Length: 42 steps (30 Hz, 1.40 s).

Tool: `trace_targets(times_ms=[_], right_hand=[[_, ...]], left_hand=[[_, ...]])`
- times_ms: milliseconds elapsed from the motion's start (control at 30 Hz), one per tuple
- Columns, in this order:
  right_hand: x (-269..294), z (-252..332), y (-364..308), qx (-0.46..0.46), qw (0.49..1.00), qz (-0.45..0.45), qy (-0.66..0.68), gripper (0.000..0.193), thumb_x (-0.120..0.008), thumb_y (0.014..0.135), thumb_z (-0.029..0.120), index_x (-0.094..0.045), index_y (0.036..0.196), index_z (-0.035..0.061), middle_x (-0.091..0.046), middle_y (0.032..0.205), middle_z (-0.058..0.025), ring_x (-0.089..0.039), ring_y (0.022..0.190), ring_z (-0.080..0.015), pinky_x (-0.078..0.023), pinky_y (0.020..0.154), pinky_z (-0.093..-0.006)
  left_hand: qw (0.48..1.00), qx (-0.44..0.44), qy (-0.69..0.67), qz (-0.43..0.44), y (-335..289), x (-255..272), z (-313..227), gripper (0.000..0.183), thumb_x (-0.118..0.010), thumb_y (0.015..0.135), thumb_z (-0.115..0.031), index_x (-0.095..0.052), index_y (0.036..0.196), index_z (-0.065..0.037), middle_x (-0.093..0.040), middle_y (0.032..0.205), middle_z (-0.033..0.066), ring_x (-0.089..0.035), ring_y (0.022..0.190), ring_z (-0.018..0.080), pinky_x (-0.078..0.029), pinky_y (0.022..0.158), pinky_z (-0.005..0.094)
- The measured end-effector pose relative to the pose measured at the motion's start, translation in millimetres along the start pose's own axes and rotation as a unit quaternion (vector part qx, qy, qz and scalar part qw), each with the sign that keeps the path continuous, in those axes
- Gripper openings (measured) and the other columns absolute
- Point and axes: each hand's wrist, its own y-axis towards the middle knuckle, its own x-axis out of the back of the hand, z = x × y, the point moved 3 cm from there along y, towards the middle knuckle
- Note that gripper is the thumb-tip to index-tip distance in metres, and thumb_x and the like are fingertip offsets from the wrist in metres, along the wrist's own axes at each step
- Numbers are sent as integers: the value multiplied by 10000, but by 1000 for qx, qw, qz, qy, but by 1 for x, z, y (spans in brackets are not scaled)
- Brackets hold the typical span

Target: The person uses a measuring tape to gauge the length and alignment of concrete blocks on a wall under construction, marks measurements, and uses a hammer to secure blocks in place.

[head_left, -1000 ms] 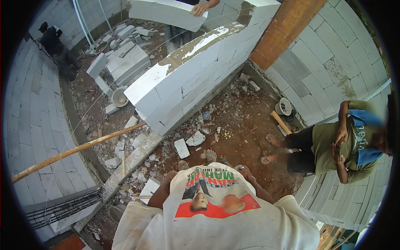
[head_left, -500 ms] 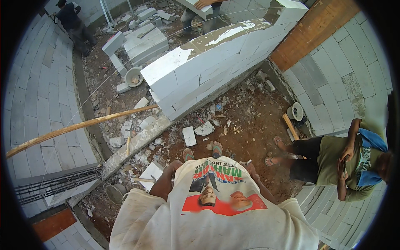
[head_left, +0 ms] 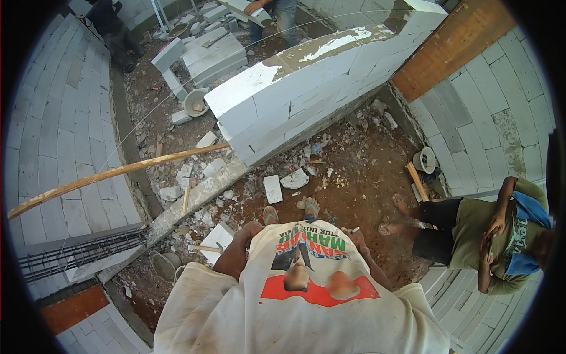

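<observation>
My left hand (head_left: 252, 229) is at the left edge of my white shirt (head_left: 236, 318), by my waist. Its fingers are mostly hidden, so I cannot tell whether it holds anything. On the other side of the shirt, my right hand (head_left: 358, 237) is closed on a short, thin white stick that looks like a cigarette (head_left: 355, 229). Both arms hang down beside my body. Ahead of my sandalled feet (head_left: 311, 206) lie a pale block (head_left: 273, 189) and a broken block piece (head_left: 295, 179) on the dirt.
A low wall (head_left: 283, 112) of white blocks, topped with mortar, runs ahead. A wooden pole (head_left: 118, 171) crosses at left. A person (head_left: 471, 230) stands at right with hands together. Buckets (head_left: 424, 160), rubble and stacked blocks (head_left: 215, 59) lie about.
My view has shifted slightly, and both my hands stay by my waist. Behind the low wall, another person's hand and the block it holds have moved left.
</observation>
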Motion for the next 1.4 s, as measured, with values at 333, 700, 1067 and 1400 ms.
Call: trace_targets(times_ms=[333,700,1067,1400], right_hand=[[10,6,6,11,995,-25,-96,356,-631,1012,366,-770,874,68,-717,720,-49,-658,644,-159,-499,577,-365],[0,-17,21,28,999,33,17,114,-705,889,144,-764,865,49,-729,760,-40,-627,678,-112,-504,616,-315],[4,-37,37,42,990,7,-134,165,-791,818,284,-757,852,125,-770,871,-66,-698,779,-192,-553,709,-358],[8,-11,1,12,999,41,-20,553,-572,1038,497,-724,801,21,-689,709,-82,-613,669,-180,-493,634,-409]], left_hand=[[999,29,11,20,2,-2,-2,330,-608,918,-467,-735,1120,-240,-745,999,193,-730,873,360,-558,768,450],[997,5,64,30,10,-11,10,377,-617,907,-499,-735,1142,-229,-739,975,211,-735,860,331,-558,769,437],[995,89,-47,12,17,-6,13,512,-661,846,-556,-765,1111,-131,-735,1057,254,-730,916,394,-564,811,452],[988,139,-62,-10,23,-14,28,641,-694,799,-578,-765,1113,-23,-728,1126,280,-733,971,414,-571,854,450]])
